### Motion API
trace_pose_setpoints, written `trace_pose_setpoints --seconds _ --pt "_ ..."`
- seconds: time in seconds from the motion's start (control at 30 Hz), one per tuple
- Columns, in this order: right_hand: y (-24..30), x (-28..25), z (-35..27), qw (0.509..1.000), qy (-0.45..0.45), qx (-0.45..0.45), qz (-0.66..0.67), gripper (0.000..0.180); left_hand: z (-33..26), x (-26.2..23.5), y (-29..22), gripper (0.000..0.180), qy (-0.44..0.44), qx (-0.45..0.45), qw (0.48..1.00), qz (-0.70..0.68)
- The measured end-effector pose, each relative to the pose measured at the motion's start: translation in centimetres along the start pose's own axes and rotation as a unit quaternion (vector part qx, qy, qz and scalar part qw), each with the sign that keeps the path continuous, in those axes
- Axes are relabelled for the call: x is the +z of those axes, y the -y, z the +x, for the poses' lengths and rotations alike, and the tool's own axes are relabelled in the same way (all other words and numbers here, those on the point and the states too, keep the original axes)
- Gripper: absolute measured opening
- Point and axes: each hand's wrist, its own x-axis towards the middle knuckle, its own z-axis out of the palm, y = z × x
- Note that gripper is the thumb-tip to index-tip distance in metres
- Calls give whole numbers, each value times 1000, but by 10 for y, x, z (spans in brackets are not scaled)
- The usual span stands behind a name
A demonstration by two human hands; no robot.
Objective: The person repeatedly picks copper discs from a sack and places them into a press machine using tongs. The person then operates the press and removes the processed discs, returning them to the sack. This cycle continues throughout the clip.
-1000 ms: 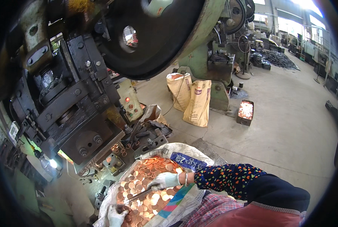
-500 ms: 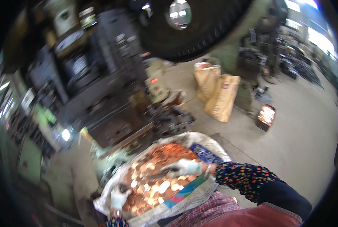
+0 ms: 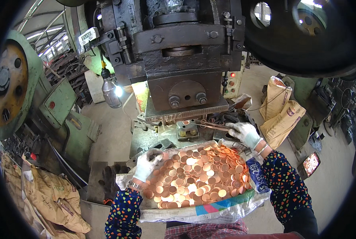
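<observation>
Filling the upper middle of the frame, a dark stamping press (image 3: pixel 186 59) towers over everything, its black flywheel (image 3: pixel 305 36) bulging into the upper right corner and a second green machine (image 3: pixel 22 87) curving along the left edge. A small work lamp (image 3: pixel 111 91) glows just left of the press body. Brown paper sacks (image 3: pixel 283 115) lean together at the right, and more crumpled sacks (image 3: pixel 46 195) lie in the lower left. Below the press, in the lower middle, a white woven bag (image 3: pixel 210 211) is spread open as a bed for a heap of round copper discs (image 3: pixel 194 175), shiny and overlapping, reaching from one gloved hand to the other. The left hand (image 3: pixel 147 164), in a white glove with a patterned sleeve behind it, rests at the left edge of the heap with fingers curled down onto the discs; whether it has one pinched cannot be told. The right hand (image 3: pixel 245 133), gloved likewise, sits above the right end of the heap and is closed around a thin metal rod (image 3: pixel 214 125) that points left toward the die block (image 3: pixel 187 129) under the ram, where a few discs lie
</observation>
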Motion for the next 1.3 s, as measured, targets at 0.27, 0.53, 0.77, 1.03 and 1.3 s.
trace_pose_setpoints --seconds 0.27,0.53,0.77,1.03,1.3 --pt "0 29 53 986 -3 -13 -168 30 85 38 10 15 -50 -22 997 -46" --pt "-9 27 31 999 -15 34 -23 33 145 88 34 50 -170 18 963 208" --pt "-12 28 13 999 7 29 32 34 167 108 55 44 -119 184 850 479" --pt "-7 34 17 999 36 13 -12 33 150 111 28 32 -104 161 827 529" --pt "24 31 -13 994 92 14 64 33 89 56 4 20 14 201 933 298"
